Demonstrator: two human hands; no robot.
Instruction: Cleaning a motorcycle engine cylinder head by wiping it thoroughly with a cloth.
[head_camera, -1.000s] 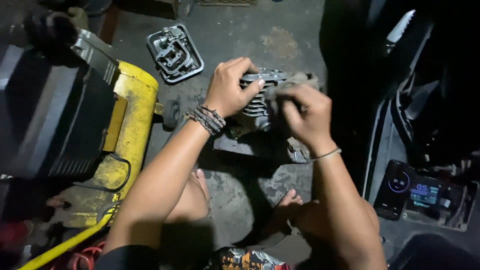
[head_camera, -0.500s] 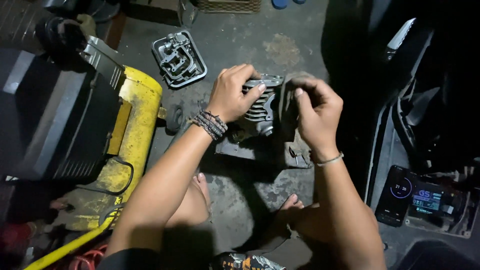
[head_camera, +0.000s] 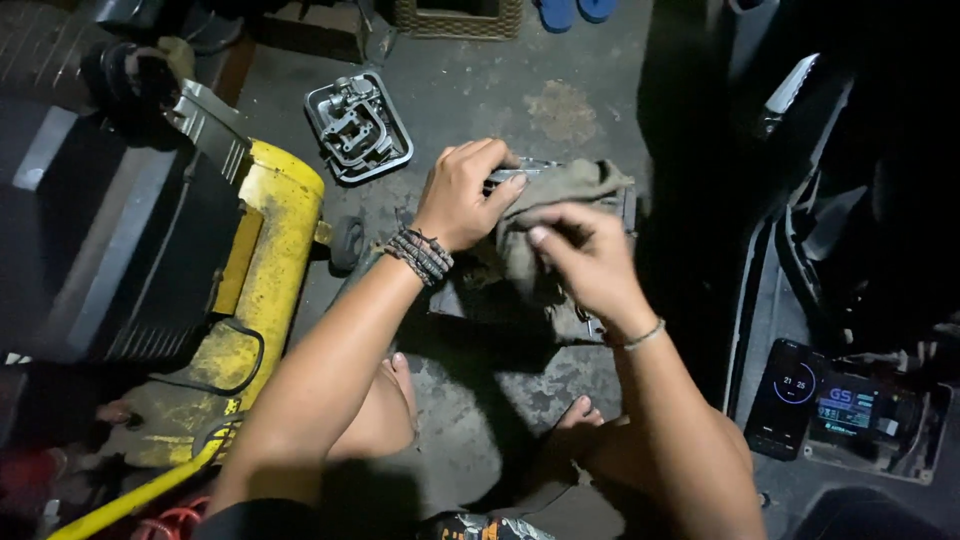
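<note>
Far left of the hands lies a yellow tank (head_camera: 268, 262), and up-left of them a grey metal cover (head_camera: 358, 127) rests on the floor (head_camera: 560, 110). The left hand (head_camera: 462, 195) grips the top edge of the metal part (head_camera: 528, 168), fingers curled tight. Just right, the right hand (head_camera: 588, 258) pinches a dirty rag (head_camera: 560, 195) draped over that part. Judging by this, wiping is underway, not finished. Half a second ago the finned part showed bare; now the rag hides most of it.
</note>
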